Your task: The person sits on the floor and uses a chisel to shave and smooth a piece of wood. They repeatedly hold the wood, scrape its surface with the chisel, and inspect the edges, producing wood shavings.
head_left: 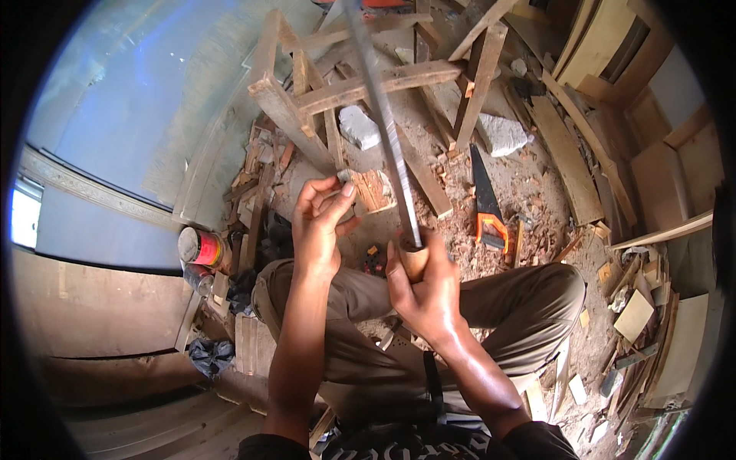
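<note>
My left hand (319,234) pinches a small rough block of wood (373,192) by its left end, between thumb and fingers. The block's face is brown and splintered. My right hand (431,295) is closed round the wooden handle of a machete (397,165). Its long grey blade points up and away from me, seen nearly edge-on and slightly smeared. From this view the blade passes close by the right end of the block; I cannot tell whether they touch. Both hands are above my bent legs.
Ahead stands a wooden frame (383,83) with legs and crossbars. A handsaw (487,201) with an orange and black handle lies right of my hands, among wood chips. Concrete chunks (502,135), planks (566,157) and a red-labelled can (205,249) lie around. A blue-grey panel (146,100) stands left.
</note>
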A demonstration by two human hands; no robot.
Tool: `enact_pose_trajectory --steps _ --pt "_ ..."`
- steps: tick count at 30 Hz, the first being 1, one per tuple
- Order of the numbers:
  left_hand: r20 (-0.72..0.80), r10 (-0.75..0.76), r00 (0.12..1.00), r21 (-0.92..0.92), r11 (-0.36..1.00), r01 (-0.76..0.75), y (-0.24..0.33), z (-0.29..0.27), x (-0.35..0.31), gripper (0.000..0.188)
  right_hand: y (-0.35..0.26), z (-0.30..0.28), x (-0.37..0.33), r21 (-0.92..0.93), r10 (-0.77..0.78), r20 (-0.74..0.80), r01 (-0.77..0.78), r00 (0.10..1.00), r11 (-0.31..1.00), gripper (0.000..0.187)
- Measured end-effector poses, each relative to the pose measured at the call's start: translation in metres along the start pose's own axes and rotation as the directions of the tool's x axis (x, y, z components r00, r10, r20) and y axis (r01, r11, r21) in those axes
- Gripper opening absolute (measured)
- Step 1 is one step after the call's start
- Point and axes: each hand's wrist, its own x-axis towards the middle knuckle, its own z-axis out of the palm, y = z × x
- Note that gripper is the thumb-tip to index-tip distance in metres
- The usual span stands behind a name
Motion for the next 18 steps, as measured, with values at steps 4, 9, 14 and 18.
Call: enact_pose_trajectory --steps 4,9,14,18 --pt "0.026 -0.004 1.000 0.003 1.000 0.004 0.001 0.005 -0.001 0.020 0.015 0.006 -0.009 -0.046 0.020 -0.023 -0.021 1.000 0.999 0.034" --pt "0.066 0.005 0.998 -0.012 1.000 -0.004 -0.002 0.003 0.003 0.021 0.044 0.002 -0.010 -0.228 0.201 0.118 -0.170 0.973 0.959 0.029" --pt "-0.004 0.011 1.000 0.027 1.000 -0.011 -0.001 0.005 -0.001 0.020 -0.017 -0.015 0.001 0.038 0.067 -0.023 -0.066 0.997 0.997 0.036" --pt "0.034 -0.027 0.999 -0.033 0.999 0.029 -0.002 0.008 -0.001 0.019 0.055 0.008 -0.017 -0.364 0.227 0.106 -0.175 0.968 0.915 0.020"
